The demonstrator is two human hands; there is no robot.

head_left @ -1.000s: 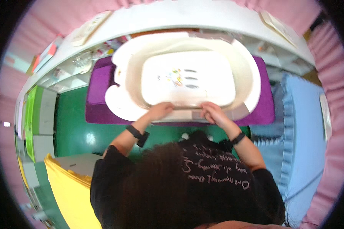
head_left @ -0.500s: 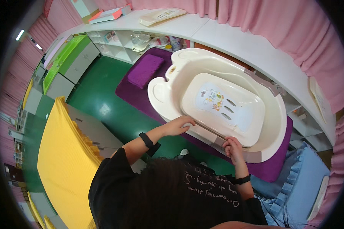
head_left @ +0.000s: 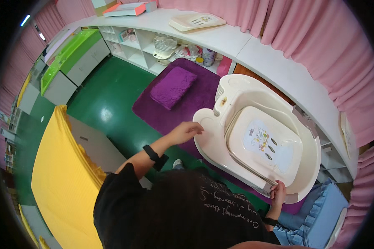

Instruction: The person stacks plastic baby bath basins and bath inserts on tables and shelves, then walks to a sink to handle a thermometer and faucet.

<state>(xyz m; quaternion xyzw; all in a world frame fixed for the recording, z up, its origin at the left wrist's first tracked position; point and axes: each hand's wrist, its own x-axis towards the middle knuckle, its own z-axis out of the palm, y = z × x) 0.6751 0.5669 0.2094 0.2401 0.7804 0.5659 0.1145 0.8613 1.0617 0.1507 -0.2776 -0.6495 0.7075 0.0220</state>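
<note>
A large cream baby bathtub [head_left: 210, 141] stands on a purple mat. Nested inside it is a smaller cream bath tray [head_left: 293, 145] with a printed pattern and three slots. My left hand [head_left: 186, 132] hovers by the tub's rounded left end, its fingers loosely bent and apart, holding nothing. At the near right side, my right hand [head_left: 278, 191] has its fingers curled over the tub's rim, right beside the tray's near corner. Part of its grip is hidden.
A purple cushion [head_left: 173, 88] lies on the mat [head_left: 147, 110]. White shelving [head_left: 262, 56] curves behind the tub, with another slotted tray [head_left: 197, 22] on top. A yellow-covered cabinet [head_left: 64, 166] stands at my left, and a blue ruffled piece [head_left: 324, 211] at my right.
The tub and its tray have shifted right and nearer across the mat, baring more of it. My left hand has come off the near rim toward the left end; my right hand has moved right.
</note>
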